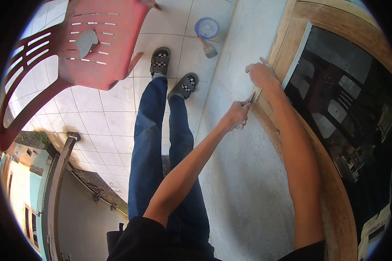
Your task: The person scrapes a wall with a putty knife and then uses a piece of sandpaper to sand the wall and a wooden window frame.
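Note:
My left hand [237, 115] is closed around the handle of a thin scraper [251, 98], whose blade points up toward the wooden window frame [287, 43]. Just beyond it, my right hand [263, 75] rests at the edge between the pale wall [235, 169] and the frame, its fingers apart. The blade lies between the two hands, close to the right wrist. Whether the right palm touches anything is hidden.
A blue-rimmed tub [206, 28] of whitish material and a paintbrush [210, 50] are on the tiled floor [117, 100] near the wall. A red plastic chair [104, 26] bears a grey piece [86, 42]. Dark window glass [326, 87] is at right, a railing [59, 182] at lower left.

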Tool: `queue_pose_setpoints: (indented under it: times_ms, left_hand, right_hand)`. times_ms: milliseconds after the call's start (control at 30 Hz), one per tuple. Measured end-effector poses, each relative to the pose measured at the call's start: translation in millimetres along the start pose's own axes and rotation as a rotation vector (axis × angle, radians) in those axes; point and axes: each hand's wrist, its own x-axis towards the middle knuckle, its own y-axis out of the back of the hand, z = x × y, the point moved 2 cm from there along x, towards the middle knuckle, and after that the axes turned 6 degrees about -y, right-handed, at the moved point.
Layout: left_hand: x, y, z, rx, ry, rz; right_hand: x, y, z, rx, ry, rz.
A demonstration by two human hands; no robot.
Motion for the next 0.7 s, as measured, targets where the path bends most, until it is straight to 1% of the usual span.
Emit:
queue_pose_setpoints:
  times_ms: [67,100,167,200,233,267,300,333,367,400,433,500,567,633,700]
  left_hand:
    - [-7.1,1.5,0.6,0.033,-0.028,-0.014]
    - [2.3,4.7,-1.3,0.032,-0.028,-0.008]
    - [37.9,8.5,3.2,-0.012,-0.089,0.047]
    - [49.2,7.1,6.3,-0.025,-0.121,0.091]
    - [56.4,4.7,3.9,-0.033,-0.121,0.086]
    - [58.9,0.3,4.2,-0.088,-0.194,0.013]
    - [54.9,-3.8,7.6,-0.139,-0.266,-0.059]
    - [48.1,-6.8,7.7,-0.14,-0.263,-0.059]
    - [29.3,-11.7,18.0,-0.324,-0.207,-0.154]
    - [19.1,-12.3,24.1,-0.505,-0.149,-0.249]
    - [16.7,-6.8,24.8,-0.499,-0.151,-0.246]
    - [16.6,0.9,19.1,-0.363,-0.167,-0.463]
    - [21.1,8.2,14.1,-0.308,-0.183,-0.49]
    - [27.6,13.1,8.4,-0.256,-0.212,-0.514]
    - [31.7,14.5,-1.6,-0.277,-0.294,-0.415]
  right_hand:
    - [1.1,2.5,-2.0,0.002,0.009,-0.03]
    - [1.1,6.7,-6.2,0.004,0.014,-0.029]
    - [-3.5,14.0,-12.8,0.008,-0.045,-0.104]
    - [-6.5,20.0,-19.9,0.002,-0.048,-0.106]
    - [-8.7,24.2,-27.8,-0.036,-0.176,-0.077]
    - [-10.6,29.4,-35.6,-0.072,-0.305,-0.05]
    - [-11.0,35.4,-44.1,-0.074,-0.307,-0.056]
    - [-11.7,38.9,-50.2,-0.039,-0.447,-0.271]
    - [-12.0,41.5,-55.5,-0.001,-0.584,-0.482]
    - [-12.0,44.9,-62.7,0.004,-0.583,-0.475]
    - [-15.9,46.7,-70.1,-0.049,-0.615,-0.502]
    - [-15.7,50.9,-75.4,-0.099,-0.644,-0.526]
    - [-15.4,53.7,-77.1,-0.126,-0.584,-0.666]
    - [-14.6,50.2,-78.1,-0.142,-0.562,-0.624]
    - [-13.7,42.0,-77.2,-0.161,-0.537,-0.589]
